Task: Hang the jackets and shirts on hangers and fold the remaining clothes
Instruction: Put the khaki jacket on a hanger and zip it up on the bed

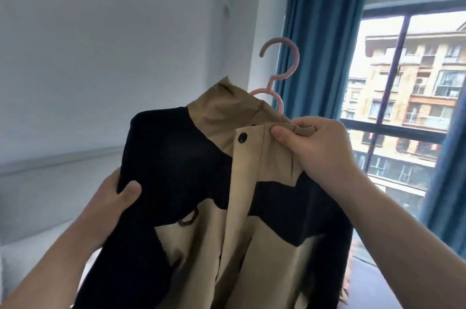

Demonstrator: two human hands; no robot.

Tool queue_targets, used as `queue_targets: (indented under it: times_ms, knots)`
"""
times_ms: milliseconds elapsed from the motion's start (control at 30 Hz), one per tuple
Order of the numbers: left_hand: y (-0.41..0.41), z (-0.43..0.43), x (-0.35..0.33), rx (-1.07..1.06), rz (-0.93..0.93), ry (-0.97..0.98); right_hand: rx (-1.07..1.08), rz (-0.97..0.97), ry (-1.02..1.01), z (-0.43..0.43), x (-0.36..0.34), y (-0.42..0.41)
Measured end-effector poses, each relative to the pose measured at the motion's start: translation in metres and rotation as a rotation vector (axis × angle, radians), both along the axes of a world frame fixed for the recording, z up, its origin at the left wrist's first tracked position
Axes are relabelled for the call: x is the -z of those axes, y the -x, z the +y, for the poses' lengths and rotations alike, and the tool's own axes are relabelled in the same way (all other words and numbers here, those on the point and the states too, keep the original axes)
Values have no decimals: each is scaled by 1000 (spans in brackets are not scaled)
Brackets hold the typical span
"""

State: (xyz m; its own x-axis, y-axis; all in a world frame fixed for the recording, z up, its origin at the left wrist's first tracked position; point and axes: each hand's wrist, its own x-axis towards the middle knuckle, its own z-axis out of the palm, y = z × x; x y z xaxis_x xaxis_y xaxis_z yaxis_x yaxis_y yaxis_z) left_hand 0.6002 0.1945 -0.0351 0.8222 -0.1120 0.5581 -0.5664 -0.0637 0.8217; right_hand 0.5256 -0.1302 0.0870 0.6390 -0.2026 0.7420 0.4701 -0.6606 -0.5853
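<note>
Tan-and-black jacket [242,195] is held up between your hands. The pink hanger [278,40] pokes out of its collar just above your right grip [317,147], which pinches the tan front edge. Your left grip [118,195] clutches the black shoulder. You seem to be seating it; next, square the shoulders on the hanger.

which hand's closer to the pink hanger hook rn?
Right. The right hand pinches the collar edge of the jacket, just below and right of the pink hanger hook. The left hand grips the dark shoulder, far lower left.
</note>
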Motion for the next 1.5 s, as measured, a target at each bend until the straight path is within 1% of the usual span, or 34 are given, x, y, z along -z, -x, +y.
queue_targets:
  times_ms: [33, 67, 133, 167, 267, 367, 500, 567, 633, 733, 833, 900, 1000, 1133, 1200, 1300, 1367, 1433, 1500]
  knots:
    - [4, -28, -2, 6, -35, -2, 28, 3, 2, -18, 1, 11]
    - [9, -55, -7, 15, -56, 37, 52, 7, 0, -38, 3, 22]
    - [23, -102, -15, 39, -78, 178, 77, 31, -7, -74, 9, 45]
    - [29, -123, -18, 47, -80, 211, 88, 39, 0, -91, 13, 58]
    - [47, -177, -13, 43, -43, 146, 156, 46, 32, -132, 26, 96]
    - [66, -210, 3, 118, 42, 129, 219, 93, 39, -162, 34, 135]
    - [83, -219, 15, 325, 164, 75, 303, 184, 73, -189, 35, 180]
    - [83, -225, 14, 441, 213, 5, 333, 234, 82, -197, 31, 201]
    - [76, -237, 10, 571, 307, -60, 366, 286, 80, -207, 28, 217]
    - [68, -267, 13, 768, 470, -124, 384, 378, 17, -227, 30, 231]
    - [64, -314, 35, 830, 553, -165, 424, 512, -78, -260, 55, 230]
    - [61, -351, 69, 807, 603, -188, 448, 614, -151, -288, 92, 227]
    - [54, -402, 146, 732, 668, -255, 480, 757, -231, -329, 171, 217]
    - [47, -460, 279, 642, 742, -371, 514, 915, -306, -385, 314, 199]
    - [41, -489, 344, 607, 791, -405, 530, 964, -336, -411, 388, 188]
    - [26, -533, 430, 556, 842, -417, 541, 986, -391, -453, 486, 167]
    - [12, -559, 481, 536, 845, -436, 531, 984, -407, -478, 543, 152]
    - [-4, -583, 526, 536, 842, -465, 532, 969, -419, -502, 593, 138]
    - [-21, -605, 565, 528, 840, -497, 548, 952, -385, -525, 635, 120]
